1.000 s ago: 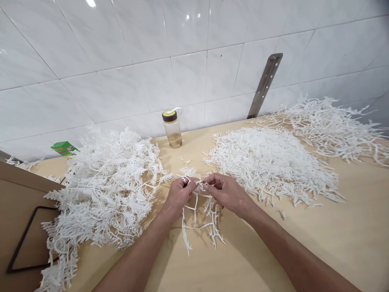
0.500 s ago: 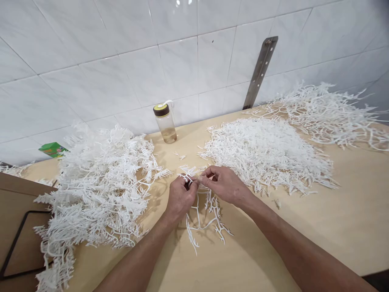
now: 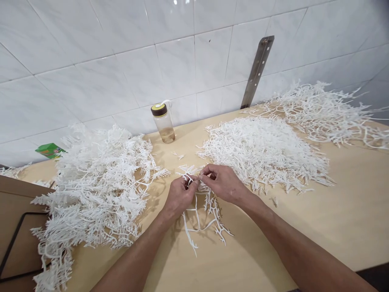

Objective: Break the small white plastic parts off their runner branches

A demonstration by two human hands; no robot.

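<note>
Between my two hands is a white branching plastic sprig (image 3: 199, 229), its thin forked stems hanging down over the table toward me. My left hand (image 3: 179, 195) is closed on the sprig's upper part, thumb and forefinger pinching it. Fingertip to fingertip with it, my right hand (image 3: 223, 181) pinches the same sprig at a small tip. Exactly what lies between the right fingertips is too small to make out. A few short white tips poke out just beyond my fingers. To the right lies a heap of small loose white pieces (image 3: 261, 150).
A big pile of white branched sprigs (image 3: 103, 186) covers the left side, beside a cardboard box (image 3: 24, 231). More bare-looking stems (image 3: 328, 111) lie at the back right. A drink bottle (image 3: 164, 123) stands near the tiled wall, with a green carton (image 3: 50, 150) at the left.
Both hands stay at nearly the same place, still pinching the sprig. Its lower left stem hangs slightly differently. The whole view has shifted a little.
</note>
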